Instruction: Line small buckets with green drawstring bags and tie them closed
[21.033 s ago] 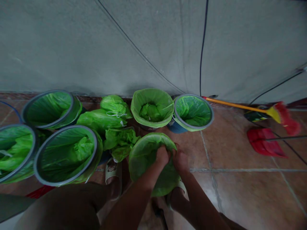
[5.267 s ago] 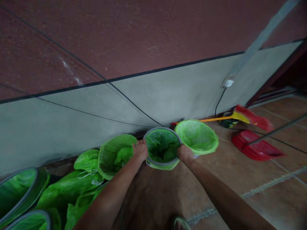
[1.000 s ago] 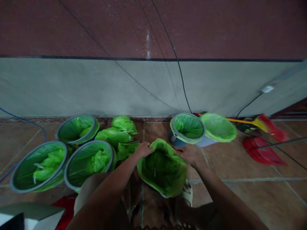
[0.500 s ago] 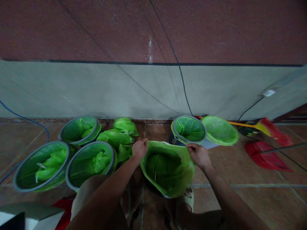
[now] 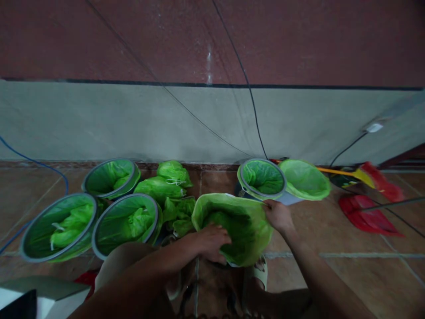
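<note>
A green garbage bag (image 5: 257, 248) with its mouth wide apart lines a bin between my feet; the bin itself is mostly hidden beneath it. The far right edge of the bag is pinched in my right hand (image 5: 279, 216). Over the near left side of the bag's mouth lies my left hand (image 5: 214, 243), its fingers apart and holding nothing that I can see. Inside, dark green folds of plastic show. Left of the bag, tied green bags (image 5: 159, 189) and a crumpled one (image 5: 179, 215) rest on the floor.
Three grey-rimmed bins with green liners, one of them a near bin (image 5: 99, 235), stand at left. A rimmed bin (image 5: 241, 177) and a rimless lined bin (image 5: 303, 179) stand by the wall at right. Farther right are a red dustpan (image 5: 361, 215) and a cable (image 5: 348, 148).
My left hand has let go of the bag's far left edge and moved toward me, to the near left rim. My right hand still grips the far right edge.
</note>
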A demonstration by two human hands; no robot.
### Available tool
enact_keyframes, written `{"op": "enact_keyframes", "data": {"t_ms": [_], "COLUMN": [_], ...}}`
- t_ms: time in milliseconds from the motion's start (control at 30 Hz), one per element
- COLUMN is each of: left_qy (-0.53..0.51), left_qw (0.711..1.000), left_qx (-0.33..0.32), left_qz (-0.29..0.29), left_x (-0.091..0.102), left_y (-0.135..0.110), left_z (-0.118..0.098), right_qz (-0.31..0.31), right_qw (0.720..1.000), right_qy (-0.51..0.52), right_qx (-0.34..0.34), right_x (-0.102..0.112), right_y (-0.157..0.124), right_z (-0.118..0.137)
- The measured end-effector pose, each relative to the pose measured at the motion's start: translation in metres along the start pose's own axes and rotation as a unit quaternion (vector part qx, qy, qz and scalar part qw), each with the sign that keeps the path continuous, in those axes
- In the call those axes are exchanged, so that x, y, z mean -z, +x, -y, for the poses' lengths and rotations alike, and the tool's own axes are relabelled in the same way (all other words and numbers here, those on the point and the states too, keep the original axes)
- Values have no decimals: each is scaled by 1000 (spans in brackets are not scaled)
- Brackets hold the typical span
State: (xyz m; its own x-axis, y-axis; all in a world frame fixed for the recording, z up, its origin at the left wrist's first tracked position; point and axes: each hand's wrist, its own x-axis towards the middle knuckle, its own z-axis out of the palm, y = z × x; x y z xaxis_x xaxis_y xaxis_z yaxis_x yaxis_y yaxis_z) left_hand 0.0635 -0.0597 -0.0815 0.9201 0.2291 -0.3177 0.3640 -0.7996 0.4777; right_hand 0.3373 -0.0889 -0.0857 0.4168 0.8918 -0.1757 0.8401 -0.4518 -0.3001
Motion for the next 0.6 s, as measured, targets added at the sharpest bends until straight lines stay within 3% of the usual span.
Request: {"op": "enact_keyframes", "data": {"t_ms": [67,200,300,333,400,500,600], "left_qy": [21,57,54,45,30,23,9], "left_qw": [998,994,992,993,995,995,992], "left_qx": [16,59,67,69,78,97,124], "left_qz": [57,77,90,85,59,19,4], "left_x": [-12,-27,-25,-21,-10,11,26], "left_y": [-5,-4,2,4,6,5,1], "left_z": [0,10,17,19,24,35,49], "right_qz": [-25,-57,-113,-104,-12,188,264], "right_qw": [999,996,989,987,977,936,914], "right_qy": [23,53,87,108,157,179,122], "right_qx": [-18,-33,29,65,141,239,283], "right_x": [0,4,8,8,6,-7,-26], "right_y": [0,-2,-12,-17,-30,-54,-69], "right_z": [-2,0,12,17,28,38,36]}}
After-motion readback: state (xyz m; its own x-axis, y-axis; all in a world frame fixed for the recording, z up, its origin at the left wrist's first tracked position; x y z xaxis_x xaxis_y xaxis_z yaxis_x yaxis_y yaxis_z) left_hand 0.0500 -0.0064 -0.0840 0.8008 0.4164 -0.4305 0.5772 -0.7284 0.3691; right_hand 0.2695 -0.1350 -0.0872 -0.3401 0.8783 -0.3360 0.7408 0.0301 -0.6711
